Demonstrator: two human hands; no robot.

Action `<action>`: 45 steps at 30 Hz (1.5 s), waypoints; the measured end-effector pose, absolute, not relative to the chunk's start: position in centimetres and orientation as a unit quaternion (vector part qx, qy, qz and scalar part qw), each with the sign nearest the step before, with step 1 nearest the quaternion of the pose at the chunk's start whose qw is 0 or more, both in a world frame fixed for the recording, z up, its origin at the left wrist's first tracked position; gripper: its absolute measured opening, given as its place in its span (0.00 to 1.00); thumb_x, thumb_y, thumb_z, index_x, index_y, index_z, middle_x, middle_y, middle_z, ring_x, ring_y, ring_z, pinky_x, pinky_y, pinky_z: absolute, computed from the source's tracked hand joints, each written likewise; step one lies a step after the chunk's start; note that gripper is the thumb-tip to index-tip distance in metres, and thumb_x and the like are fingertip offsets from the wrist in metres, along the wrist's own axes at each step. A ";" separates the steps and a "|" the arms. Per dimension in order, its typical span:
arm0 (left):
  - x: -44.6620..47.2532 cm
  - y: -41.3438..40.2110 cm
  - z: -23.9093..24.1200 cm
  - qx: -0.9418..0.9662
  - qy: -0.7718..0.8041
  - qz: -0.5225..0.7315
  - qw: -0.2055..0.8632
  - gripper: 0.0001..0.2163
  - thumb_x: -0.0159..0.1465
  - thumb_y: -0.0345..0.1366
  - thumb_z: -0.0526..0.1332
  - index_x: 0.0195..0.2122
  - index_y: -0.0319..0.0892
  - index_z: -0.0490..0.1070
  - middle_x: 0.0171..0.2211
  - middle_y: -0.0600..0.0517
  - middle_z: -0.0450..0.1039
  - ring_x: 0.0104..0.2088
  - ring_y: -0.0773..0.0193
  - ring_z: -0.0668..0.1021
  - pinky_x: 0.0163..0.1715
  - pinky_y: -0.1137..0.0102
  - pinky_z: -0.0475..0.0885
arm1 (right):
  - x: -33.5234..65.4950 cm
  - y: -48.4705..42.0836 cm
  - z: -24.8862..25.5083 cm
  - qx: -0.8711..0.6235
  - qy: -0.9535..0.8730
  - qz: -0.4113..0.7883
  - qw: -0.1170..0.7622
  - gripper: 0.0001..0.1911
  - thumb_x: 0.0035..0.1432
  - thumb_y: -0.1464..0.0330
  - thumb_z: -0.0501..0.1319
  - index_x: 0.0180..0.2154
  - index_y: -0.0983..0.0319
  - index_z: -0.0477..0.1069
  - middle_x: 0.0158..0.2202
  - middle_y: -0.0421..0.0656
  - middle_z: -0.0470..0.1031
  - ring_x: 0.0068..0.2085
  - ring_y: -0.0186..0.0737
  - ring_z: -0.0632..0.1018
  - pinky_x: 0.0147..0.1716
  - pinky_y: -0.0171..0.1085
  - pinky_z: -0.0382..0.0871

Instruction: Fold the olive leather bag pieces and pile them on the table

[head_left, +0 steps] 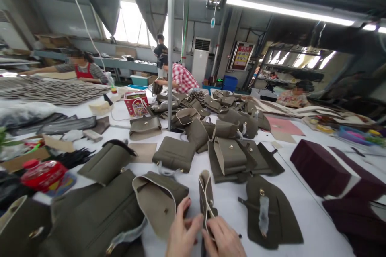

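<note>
A narrow olive bag piece (206, 186) with pale edges stands on edge in front of me, its two layers slightly parted at the top. My right hand (224, 237) pinches its near edge at the right side. On the left of it is my left hand (183, 231), index finger stretched up and thumb apart, with the thumb close to the piece. That index fingertip lies in front of an open olive handbag (177, 184), whose beige inside faces me; contact cannot be made out. A flat olive bag piece (276, 213) with a wrapped metal clasp lies to the right.
Several olive handbags (175, 153) cover the table (229, 209) ahead and left. Dark maroon blocks (321, 166) stand right. A red jar (45, 174) is at left, and a metal pole (171, 48) rises mid-table. Co-workers (185, 78) sit or stand beyond.
</note>
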State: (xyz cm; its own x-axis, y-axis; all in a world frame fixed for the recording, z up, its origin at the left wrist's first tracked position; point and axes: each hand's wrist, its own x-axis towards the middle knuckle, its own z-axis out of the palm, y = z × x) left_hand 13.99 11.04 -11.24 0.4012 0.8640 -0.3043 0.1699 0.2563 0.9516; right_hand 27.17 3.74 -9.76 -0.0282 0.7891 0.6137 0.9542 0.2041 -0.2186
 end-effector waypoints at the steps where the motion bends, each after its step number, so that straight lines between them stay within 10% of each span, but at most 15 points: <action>1: 14.9 11.5 -11.4 0.571 0.468 0.230 0.634 0.35 0.59 0.49 0.60 0.64 0.41 0.51 0.66 0.38 0.55 0.34 0.62 0.78 0.24 0.68 0.74 | 26.7 2.6 -10.9 -0.623 -0.697 -0.110 0.337 0.07 0.67 0.71 0.50 0.33 0.60 0.59 0.26 0.39 0.65 0.27 0.35 0.70 0.24 0.35 0.62; 6: 15.9 11.1 -12.9 0.646 0.385 0.149 0.643 0.36 0.54 0.44 0.66 0.63 0.40 0.57 0.56 0.44 0.69 0.32 0.66 0.73 0.35 0.68 0.72 | 25.7 -1.8 -12.3 -0.678 -0.632 0.078 0.368 0.08 0.68 0.71 0.49 0.37 0.59 0.66 0.32 0.39 0.72 0.34 0.32 0.76 0.34 0.32 0.68; 12: 14.9 9.7 -12.4 0.689 0.371 0.118 0.611 0.39 0.49 0.31 0.62 0.65 0.39 0.55 0.63 0.43 0.61 0.32 0.67 0.74 0.37 0.68 0.74 | 28.0 -4.4 -13.1 -0.751 -0.574 0.091 0.314 0.17 0.69 0.67 0.45 0.31 0.60 0.68 0.28 0.41 0.73 0.30 0.36 0.76 0.30 0.37 0.64; 20: 11.8 11.0 -13.6 0.756 0.424 0.140 0.479 0.35 0.49 0.20 0.48 0.60 0.40 0.64 0.61 0.47 0.66 0.62 0.59 0.67 0.64 0.61 0.60 | 31.5 -6.5 -14.6 -0.871 -0.339 0.231 0.268 0.18 0.60 0.56 0.50 0.27 0.58 0.68 0.26 0.44 0.75 0.28 0.43 0.76 0.26 0.39 0.60; 29: 11.7 11.7 -13.4 0.719 0.461 0.108 0.509 0.26 0.62 0.37 0.48 0.61 0.36 0.64 0.52 0.42 0.74 0.51 0.54 0.75 0.53 0.60 0.66 | 31.5 -2.7 -12.8 -0.841 -0.361 0.235 0.328 0.20 0.55 0.56 0.51 0.41 0.62 0.71 0.34 0.43 0.73 0.34 0.44 0.74 0.40 0.44 0.66; 37: 11.7 12.0 -11.7 0.733 0.455 0.091 0.497 0.14 0.60 0.38 0.49 0.28 0.38 0.71 0.28 0.46 0.74 0.34 0.55 0.75 0.33 0.65 0.62 | 32.5 0.6 -11.6 -0.814 -0.367 0.249 0.375 0.18 0.52 0.58 0.50 0.35 0.61 0.73 0.30 0.45 0.74 0.32 0.45 0.75 0.32 0.42 0.67; 45: 10.3 19.2 -1.9 0.561 0.419 0.334 0.631 0.27 0.59 0.53 0.60 0.49 0.33 0.71 0.38 0.45 0.79 0.37 0.56 0.78 0.37 0.68 0.71 | 30.1 13.6 4.8 -0.649 -0.578 0.090 0.487 0.13 0.65 0.64 0.52 0.39 0.61 0.74 0.37 0.43 0.75 0.37 0.38 0.75 0.39 0.37 0.67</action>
State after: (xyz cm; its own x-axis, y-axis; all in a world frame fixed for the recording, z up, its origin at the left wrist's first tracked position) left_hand 10.35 19.24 -1.86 0.4250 0.8919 -0.1546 0.0490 0.1479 0.9878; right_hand 30.07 13.64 4.79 0.3152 0.8379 0.4456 0.6621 0.1423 -0.7358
